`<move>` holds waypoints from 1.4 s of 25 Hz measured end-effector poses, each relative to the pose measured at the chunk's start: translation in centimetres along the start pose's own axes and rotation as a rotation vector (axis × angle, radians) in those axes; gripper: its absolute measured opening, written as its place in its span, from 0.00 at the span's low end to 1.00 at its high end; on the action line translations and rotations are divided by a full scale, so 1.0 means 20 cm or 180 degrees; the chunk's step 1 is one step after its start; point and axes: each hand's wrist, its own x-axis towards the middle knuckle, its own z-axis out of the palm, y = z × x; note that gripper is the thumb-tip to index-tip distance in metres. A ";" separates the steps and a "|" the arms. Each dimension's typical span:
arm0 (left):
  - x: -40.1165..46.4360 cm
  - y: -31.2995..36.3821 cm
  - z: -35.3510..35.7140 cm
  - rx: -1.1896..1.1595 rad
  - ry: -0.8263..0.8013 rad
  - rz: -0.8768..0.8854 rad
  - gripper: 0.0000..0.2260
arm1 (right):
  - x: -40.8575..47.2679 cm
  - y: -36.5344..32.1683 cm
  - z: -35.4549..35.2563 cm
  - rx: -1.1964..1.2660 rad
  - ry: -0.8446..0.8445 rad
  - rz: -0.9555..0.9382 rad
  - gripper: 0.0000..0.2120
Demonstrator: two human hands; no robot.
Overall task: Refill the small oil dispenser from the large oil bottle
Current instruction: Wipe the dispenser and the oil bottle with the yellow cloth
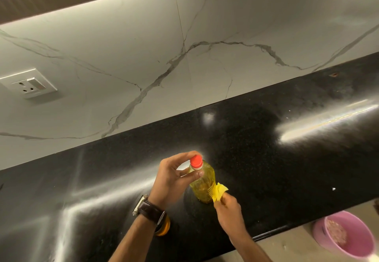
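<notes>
A clear plastic oil bottle (pixel 204 183) full of yellow oil stands upright on the black counter (pixel 266 159), its red cap (pixel 195 161) on. My left hand (pixel 174 177) holds the bottle's neck, fingers curled around just under the cap. My right hand (pixel 228 208) pinches a yellow cloth (pixel 219 192) pressed against the bottle's lower right side. Under my left wrist a small amber, round object (pixel 164 228), possibly the small dispenser, shows only partly; my forearm and watch hide most of it.
A white marble backsplash (pixel 184 66) rises behind the counter, with a wall socket (pixel 30 84) at the left. Below the counter's front edge at the lower right sits a pink bowl (pixel 348 239) with something inside.
</notes>
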 end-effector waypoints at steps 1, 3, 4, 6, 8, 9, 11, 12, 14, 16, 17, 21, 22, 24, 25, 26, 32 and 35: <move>0.00 0.00 0.00 -0.0035 -0.0005 -0.0045 0.18 | -0.01 0.00 0.01 -0.0008 -0.0048 0.0089 0.07; 0.01 0.00 0.00 -0.0064 -0.0035 -0.0054 0.18 | -0.01 -0.01 0.02 0.0228 -0.0181 0.0268 0.04; 0.01 0.00 0.00 -0.0065 -0.0040 -0.0045 0.18 | -0.01 -0.03 0.03 0.0599 -0.0250 0.0391 0.04; 0.00 0.01 0.00 -0.0054 -0.0027 -0.0020 0.19 | -0.01 -0.08 0.03 0.1491 -0.0362 0.0823 0.05; 0.00 0.01 0.00 -0.0012 -0.0008 -0.0006 0.18 | 0.00 -0.12 0.03 0.1862 -0.0484 0.1199 0.06; 0.00 0.01 0.00 0.0002 -0.0005 -0.0014 0.18 | 0.00 -0.12 0.01 0.1753 -0.0595 0.1260 0.07; 0.00 0.00 -0.01 0.0007 0.0006 -0.0013 0.18 | -0.01 -0.11 -0.02 0.1183 -0.0763 0.1169 0.08; -0.01 0.00 -0.01 0.0002 0.0011 -0.0022 0.18 | 0.00 -0.09 -0.04 0.0725 -0.0710 0.0954 0.09; -0.01 0.00 -0.01 -0.0001 0.0033 -0.0059 0.18 | 0.04 -0.08 -0.10 -0.0188 -0.0273 0.0320 0.09; -0.01 0.00 0.00 0.0009 0.0061 -0.0033 0.18 | 0.07 -0.12 -0.16 -0.0182 0.0298 -0.0148 0.08; 0.00 0.00 0.00 0.0025 0.0061 -0.0020 0.18 | 0.07 -0.16 -0.19 0.0079 0.0404 -0.0306 0.07; 0.00 0.00 -0.01 0.0069 0.0078 -0.0011 0.18 | -0.02 -0.38 -0.23 0.0589 -0.0244 -0.1028 0.08; 0.00 0.00 -0.01 0.0058 0.0087 -0.0022 0.18 | -0.04 -0.43 -0.24 0.0756 -0.0350 -0.1181 0.08; 0.00 0.01 -0.01 0.0058 0.0094 -0.0026 0.18 | -0.06 -0.50 -0.26 0.0968 -0.0363 -0.1373 0.08; 0.00 0.01 -0.01 0.0070 0.0085 -0.0007 0.17 | -0.04 -0.52 -0.26 0.0942 -0.0337 -0.1375 0.09; 0.00 0.01 -0.01 0.0087 0.0072 0.0023 0.17 | -0.03 -0.54 -0.25 0.0939 -0.0379 -0.1329 0.09; 0.01 0.01 0.00 0.0158 0.0054 0.0030 0.18 | 0.27 -0.23 -0.18 -0.0943 -0.0433 -0.0817 0.09; 0.01 0.00 -0.01 0.0167 0.0061 0.0029 0.19 | 0.27 -0.11 -0.13 -0.2044 -0.0054 -0.1085 0.07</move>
